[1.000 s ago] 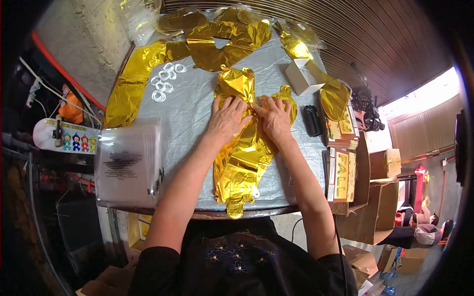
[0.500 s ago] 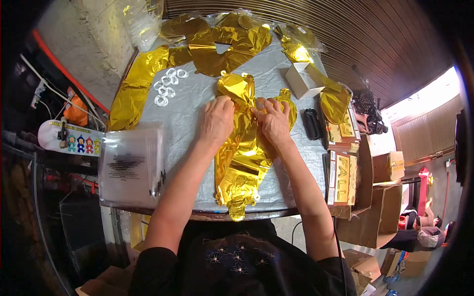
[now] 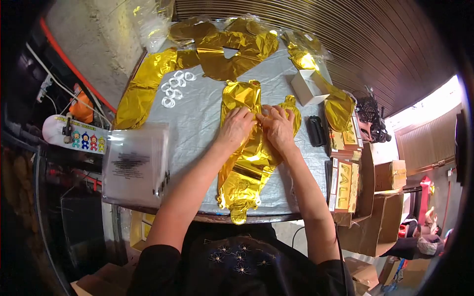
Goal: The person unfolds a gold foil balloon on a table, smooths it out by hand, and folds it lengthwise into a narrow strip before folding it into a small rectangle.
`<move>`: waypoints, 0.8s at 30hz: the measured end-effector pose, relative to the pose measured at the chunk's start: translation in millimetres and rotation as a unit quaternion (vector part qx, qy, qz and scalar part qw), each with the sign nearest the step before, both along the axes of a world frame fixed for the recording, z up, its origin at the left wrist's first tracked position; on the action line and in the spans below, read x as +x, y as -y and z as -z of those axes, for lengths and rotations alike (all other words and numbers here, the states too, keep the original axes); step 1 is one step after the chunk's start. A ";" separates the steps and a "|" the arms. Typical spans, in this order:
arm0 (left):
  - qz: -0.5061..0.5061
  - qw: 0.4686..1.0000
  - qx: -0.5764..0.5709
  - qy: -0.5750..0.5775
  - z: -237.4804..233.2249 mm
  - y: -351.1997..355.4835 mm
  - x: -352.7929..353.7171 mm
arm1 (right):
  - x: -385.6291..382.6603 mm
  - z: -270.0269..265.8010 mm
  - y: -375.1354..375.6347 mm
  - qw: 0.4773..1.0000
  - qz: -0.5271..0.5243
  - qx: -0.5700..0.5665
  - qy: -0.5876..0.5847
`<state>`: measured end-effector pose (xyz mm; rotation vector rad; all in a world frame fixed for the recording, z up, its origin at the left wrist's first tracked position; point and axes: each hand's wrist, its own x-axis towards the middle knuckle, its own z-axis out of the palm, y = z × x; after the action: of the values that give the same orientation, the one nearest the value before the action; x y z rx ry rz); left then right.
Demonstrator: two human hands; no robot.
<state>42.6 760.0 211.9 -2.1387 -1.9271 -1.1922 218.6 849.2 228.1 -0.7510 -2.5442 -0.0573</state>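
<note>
Left hand (image 3: 236, 129) has slid back in from the balloon's left edge, and now both hands sit side by side again, knuckles almost touching. Two hands, one gold foil balloon (image 3: 245, 165) under them. It lies flat along the middle of the desk (image 3: 197, 116), with its near tip hanging just over the front edge.

Left fingers (image 3: 245, 117) are curled in tight and pinch a fold of the foil. Right hand (image 3: 280, 129) lies on the same fold with its fingers (image 3: 269, 114) close together, but I cannot tell whether they grip or only press.

Far left, there's a cluster of white rings (image 3: 174, 86), about seven, though the overlap makes the count unsure. One stack of clear plastic bags (image 3: 134, 165) sits at the near left corner. One small white box (image 3: 308, 86) stands at the far right, and one black object (image 3: 316, 130) lies just beside the right hand. At least four more gold foil pieces (image 3: 143, 89) are spread round the far end. Packaged gold cards (image 3: 344, 180) lean off the right edge.
</note>
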 end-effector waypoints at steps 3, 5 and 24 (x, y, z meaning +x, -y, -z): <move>-0.014 1.000 0.017 -0.008 -5.1 4.9 1.8 | 1.6 -3.2 -8.1 0.998 -0.022 -0.056 -0.028; -0.014 1.000 0.020 -0.011 -3.2 3.6 1.8 | 1.2 0.8 -21.3 0.995 -0.026 -0.087 -0.034; -0.010 1.000 0.011 0.022 -3.2 4.3 -0.8 | -64.9 -5.9 -117.8 0.927 0.269 -0.262 -0.001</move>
<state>41.8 755.7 215.1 -2.0942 -1.9399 -1.2605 153.7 967.0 234.0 -1.6345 -2.2834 0.4598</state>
